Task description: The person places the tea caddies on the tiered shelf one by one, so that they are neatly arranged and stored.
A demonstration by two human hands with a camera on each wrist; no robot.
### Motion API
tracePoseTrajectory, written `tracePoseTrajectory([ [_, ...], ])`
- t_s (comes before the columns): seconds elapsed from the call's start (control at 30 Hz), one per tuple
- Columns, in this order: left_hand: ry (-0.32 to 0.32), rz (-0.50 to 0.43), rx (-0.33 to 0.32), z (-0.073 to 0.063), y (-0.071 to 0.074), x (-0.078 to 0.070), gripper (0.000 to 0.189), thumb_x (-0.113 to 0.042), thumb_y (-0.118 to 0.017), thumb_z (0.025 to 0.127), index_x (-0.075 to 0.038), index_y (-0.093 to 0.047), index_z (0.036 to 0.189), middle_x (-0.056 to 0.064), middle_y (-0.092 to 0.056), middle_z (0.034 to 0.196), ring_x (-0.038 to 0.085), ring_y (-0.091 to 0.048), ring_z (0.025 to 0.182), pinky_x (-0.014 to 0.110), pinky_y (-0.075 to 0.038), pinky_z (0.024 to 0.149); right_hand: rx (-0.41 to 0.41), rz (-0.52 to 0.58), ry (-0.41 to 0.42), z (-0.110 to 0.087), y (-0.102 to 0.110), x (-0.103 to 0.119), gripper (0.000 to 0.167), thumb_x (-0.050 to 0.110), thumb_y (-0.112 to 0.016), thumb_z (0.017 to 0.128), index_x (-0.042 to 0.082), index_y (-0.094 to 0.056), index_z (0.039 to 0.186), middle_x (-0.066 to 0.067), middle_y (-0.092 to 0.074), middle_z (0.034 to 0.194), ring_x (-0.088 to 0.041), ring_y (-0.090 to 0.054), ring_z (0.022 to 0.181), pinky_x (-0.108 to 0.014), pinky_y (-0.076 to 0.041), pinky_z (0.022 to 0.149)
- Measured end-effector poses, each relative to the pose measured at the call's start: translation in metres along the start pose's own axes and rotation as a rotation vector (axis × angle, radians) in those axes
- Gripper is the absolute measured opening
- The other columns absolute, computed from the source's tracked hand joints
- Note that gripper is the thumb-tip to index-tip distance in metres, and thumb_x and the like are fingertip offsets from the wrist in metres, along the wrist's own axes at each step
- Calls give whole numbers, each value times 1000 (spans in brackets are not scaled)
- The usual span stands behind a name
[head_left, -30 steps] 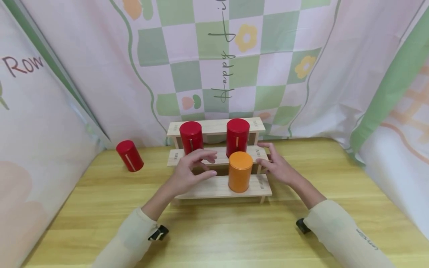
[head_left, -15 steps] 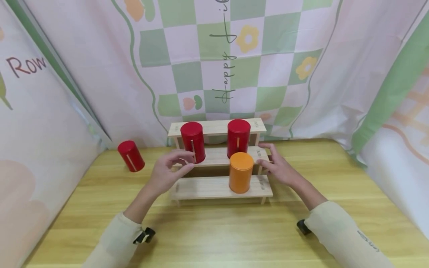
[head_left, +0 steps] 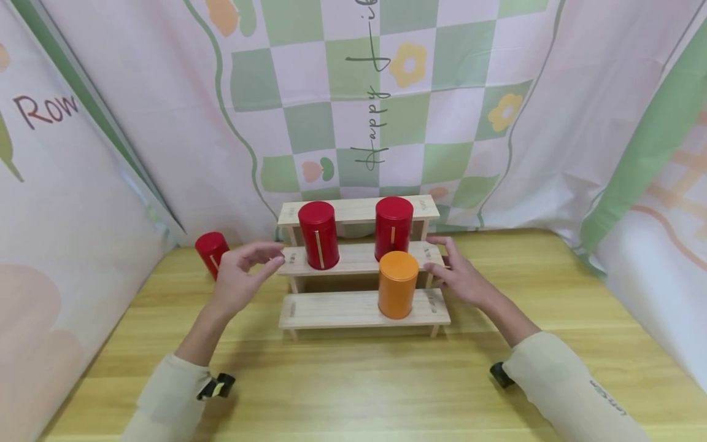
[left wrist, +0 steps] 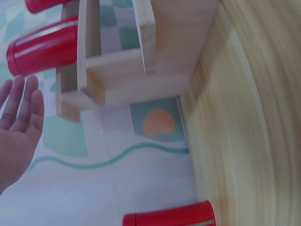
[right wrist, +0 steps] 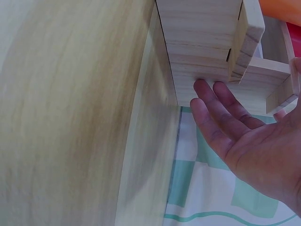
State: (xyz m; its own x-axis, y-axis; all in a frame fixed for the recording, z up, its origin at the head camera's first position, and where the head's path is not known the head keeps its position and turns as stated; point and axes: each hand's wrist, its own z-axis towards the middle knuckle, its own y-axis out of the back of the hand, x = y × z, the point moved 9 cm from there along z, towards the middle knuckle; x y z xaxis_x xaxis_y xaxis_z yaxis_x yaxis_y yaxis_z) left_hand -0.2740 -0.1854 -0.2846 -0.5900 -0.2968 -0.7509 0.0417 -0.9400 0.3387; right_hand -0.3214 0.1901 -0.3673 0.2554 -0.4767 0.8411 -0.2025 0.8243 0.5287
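Observation:
A stepped wooden shelf (head_left: 334, 310) stands on the table. On its middle step are two upright red canisters (head_left: 318, 236) (head_left: 393, 227), apart from each other. An orange canister (head_left: 397, 285) stands at the right of the lowest step. My left hand (head_left: 241, 279) hovers off the shelf's left end with loosely bent fingers and holds nothing. It partly hides a third red canister (head_left: 211, 250) on the table. My right hand (head_left: 461, 273) grips the right end of the middle step between thumb and index finger. In the right wrist view, its other fingers touch the shelf's side.
The wood-grain table (head_left: 353, 380) extends in front of the shelf and to both sides. Printed curtains (head_left: 304, 73) hang behind and at both sides. A black strap (head_left: 216, 387) is on the left cuff and another black strap (head_left: 501, 374) on the right.
My left hand has moved left, away from the left red canister on the middle step, and now overlaps the red canister on the table. My right hand has stayed on the shelf.

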Motion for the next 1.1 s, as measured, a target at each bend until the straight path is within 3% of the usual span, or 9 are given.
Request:
tracePoseTrajectory([
  [0.2, 12, -4, -56, 0, 19, 12, 20, 9, -71, 92, 10, -72, 111, -13, -74, 100, 1, -69, 88, 17, -56, 80, 2, -1, -2, 0, 0, 0, 63, 22, -54, 105, 8, -22, 157, -30, -57, 132, -32, -60, 100, -44, -57, 73],
  [0.27, 27, -4, -71, -1, 25, 17, 19, 9, -71, 92, 11, -71, 111, -19, -72, 97, 1, -70, 86, 17, -56, 77, 2, -5, -5, -1, 0, 0, 63, 23, -54, 105, 8, -22, 157, -30, -57, 131, -32, -60, 100, -44, -57, 73],
  [0.53, 103, -26, -131, -3, 46, 33, 20, 6, -70, 94, 15, -69, 112, -17, -72, 95, 1, -69, 84, 13, -56, 74, -2, -4, 3, -1, 0, 1, 63, 22, -55, 105, 8, -23, 157, -30, -56, 133, -32, -60, 100, -45, -57, 73],
  [0.77, 170, 39, -205, -6, 64, 45, 23, -1, -74, 95, 12, -71, 114, -9, -74, 96, 0, -67, 84, 12, -54, 77, -5, -3, 7, -1, 1, 1, 63, 22, -55, 105, 9, -23, 157, -30, -55, 133, -31, -60, 100, -44, -57, 72],
  [0.97, 243, 60, -333, -9, 81, 57, 19, 2, -74, 92, 8, -72, 110, -19, -70, 87, 0, -65, 80, 11, -52, 75, -4, 2, 6, -1, 0, 0, 62, 22, -55, 106, 8, -23, 157, -30, -54, 134, -32, -60, 99, -42, -57, 70],
  [1.1, 288, 106, -374, -12, 91, 62, 21, 0, -74, 93, 8, -73, 112, -23, -67, 83, 1, -62, 78, 11, -50, 73, -4, 3, 7, -1, 0, 0, 62, 21, -55, 106, 8, -23, 157, -29, -57, 130, -32, -60, 98, -40, -56, 69],
])
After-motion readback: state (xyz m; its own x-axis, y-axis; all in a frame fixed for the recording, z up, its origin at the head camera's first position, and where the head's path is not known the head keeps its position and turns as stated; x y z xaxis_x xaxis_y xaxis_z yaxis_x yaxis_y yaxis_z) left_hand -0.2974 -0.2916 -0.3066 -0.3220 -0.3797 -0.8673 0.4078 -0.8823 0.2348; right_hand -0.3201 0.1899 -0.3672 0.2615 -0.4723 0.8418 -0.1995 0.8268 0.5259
